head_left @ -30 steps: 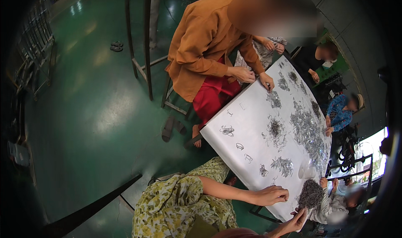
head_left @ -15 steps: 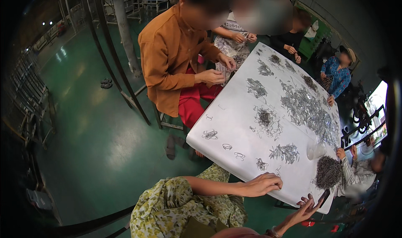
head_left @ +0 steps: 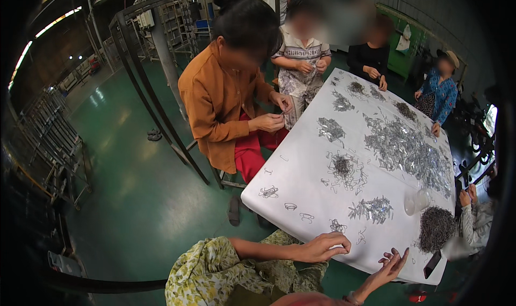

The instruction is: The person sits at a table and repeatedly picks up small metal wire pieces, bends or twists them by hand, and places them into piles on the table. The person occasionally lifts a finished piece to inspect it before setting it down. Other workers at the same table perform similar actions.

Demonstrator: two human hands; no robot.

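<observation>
My left hand [head_left: 324, 247] is over the near edge of the white-covered table [head_left: 301, 198], thumb and fingertips pressed together. Anything between them is too small to make out. Close by lie a small cluster of bent wire hooks [head_left: 337, 226] and a few loose wire pieces [head_left: 361, 236]. To its right, my right hand [head_left: 391, 265] is palm up with fingers spread, holding nothing visible. A dark phone [head_left: 432, 264] lies flat on the table beyond those fingers, beside a big heap of dark wire pieces [head_left: 436, 229].
Translucent plastic cups [head_left: 416, 202] stand by a wide spread of shiny slivers [head_left: 403, 150]. A smaller sliver pile [head_left: 372, 210] is nearer. Left of the table sits a person in a brown jacket [head_left: 212, 107], hands pinched together. Other people work around the far and right sides.
The view has tilted up and shifted. My right hand is now apart from the phone, which its fingers overlapped before. My left hand stays pinched near the table edge.
</observation>
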